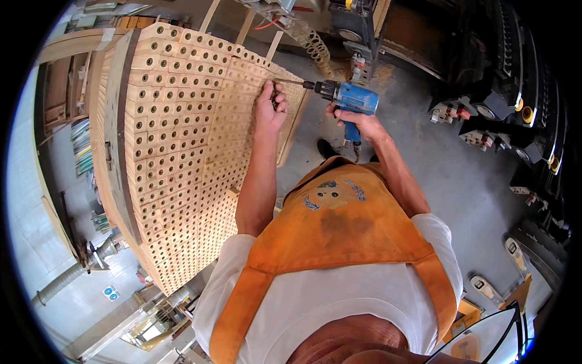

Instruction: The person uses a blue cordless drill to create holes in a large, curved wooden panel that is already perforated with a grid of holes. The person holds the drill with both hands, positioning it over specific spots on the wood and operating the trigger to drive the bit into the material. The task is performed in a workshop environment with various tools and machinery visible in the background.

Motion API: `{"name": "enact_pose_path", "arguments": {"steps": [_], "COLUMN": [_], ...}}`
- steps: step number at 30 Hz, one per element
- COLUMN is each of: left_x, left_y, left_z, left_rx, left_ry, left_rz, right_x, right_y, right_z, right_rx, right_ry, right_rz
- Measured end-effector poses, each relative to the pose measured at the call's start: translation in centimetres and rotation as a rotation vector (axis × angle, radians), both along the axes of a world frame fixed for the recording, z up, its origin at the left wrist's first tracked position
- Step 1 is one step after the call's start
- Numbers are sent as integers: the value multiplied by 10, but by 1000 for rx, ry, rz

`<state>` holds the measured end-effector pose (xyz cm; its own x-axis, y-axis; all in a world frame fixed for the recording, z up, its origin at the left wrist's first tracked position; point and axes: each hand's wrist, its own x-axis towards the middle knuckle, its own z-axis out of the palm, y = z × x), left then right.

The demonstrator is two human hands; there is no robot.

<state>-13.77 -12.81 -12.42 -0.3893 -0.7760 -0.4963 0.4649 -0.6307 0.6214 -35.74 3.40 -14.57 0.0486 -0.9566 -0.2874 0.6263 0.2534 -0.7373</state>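
Observation:
My right hand point(361, 123) is wrapped round the grip of a blue power drill point(359, 98), held level with its black chuck pointing left. A long thin bit point(288, 81) runs from the chuck to the fingertips of my left hand point(270, 110). That hand is closed, and small dark metal pieces point(276, 102) show among its curled fingers. Beside it rises a large stack of pale wooden blocks point(176, 130). Round holes fill its face. Those on the left hold dark, brassy-rimmed inserts point(170, 121); near my left hand many holes point(245, 76) look bare.
A dark-edged wooden board point(124, 133) stands along the stack's left side. Upright slats point(245, 27) stick up behind it. A coiled air hose point(316, 47) hangs ahead. Black machinery point(485, 115) lines the right over a grey floor point(418, 145). I wear an orange apron point(345, 236).

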Motion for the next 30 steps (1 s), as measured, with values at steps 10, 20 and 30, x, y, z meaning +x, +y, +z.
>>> {"name": "enact_pose_path", "arguments": {"steps": [10, 20, 30], "left_x": [-18, -18, 8], "left_y": [0, -5, 13], "left_z": [16, 6, -3], "left_rx": [-82, -70, -2], "left_ry": [-330, 5, -63], "left_rz": [-150, -14, -181], "right_x": [10, 40, 49], "right_y": [9, -15, -17], "right_z": [-9, -12, -6], "right_rx": [0, 32, -9], "right_ry": [83, -135, -21], "right_rz": [-39, -104, -138]}}
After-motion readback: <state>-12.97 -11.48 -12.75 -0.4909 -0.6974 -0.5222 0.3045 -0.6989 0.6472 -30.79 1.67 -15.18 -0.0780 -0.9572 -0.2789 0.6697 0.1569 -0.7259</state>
